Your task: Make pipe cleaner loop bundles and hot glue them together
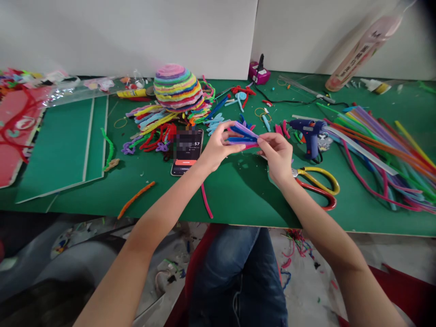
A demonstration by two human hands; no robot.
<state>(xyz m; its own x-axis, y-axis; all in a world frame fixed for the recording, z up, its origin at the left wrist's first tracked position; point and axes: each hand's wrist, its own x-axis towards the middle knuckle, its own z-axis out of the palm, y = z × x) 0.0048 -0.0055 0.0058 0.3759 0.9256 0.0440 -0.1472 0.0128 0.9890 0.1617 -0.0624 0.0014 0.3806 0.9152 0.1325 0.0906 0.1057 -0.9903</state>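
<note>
Above the green table, my left hand (220, 146) grips one end of a small bundle of purple, blue and pink pipe cleaners (242, 134). The other end of the bundle is pinched between the thumb and fingers of my right hand (276, 152). A phone (186, 152) lies beside my left hand, partly behind its wrist. Scissors with yellow and red handles (318, 184) rest near my right wrist, their blades partly hidden. A blue glue gun (309, 131) lies to the right of my right hand.
Loose pipe cleaners (384, 154) spread over the right side of the green table (238, 195). A striped multicoloured ball (177, 88), a pink bottle (364, 52) and a magenta plug adapter (259, 73) are at the back. Green boards (61, 145) lie left.
</note>
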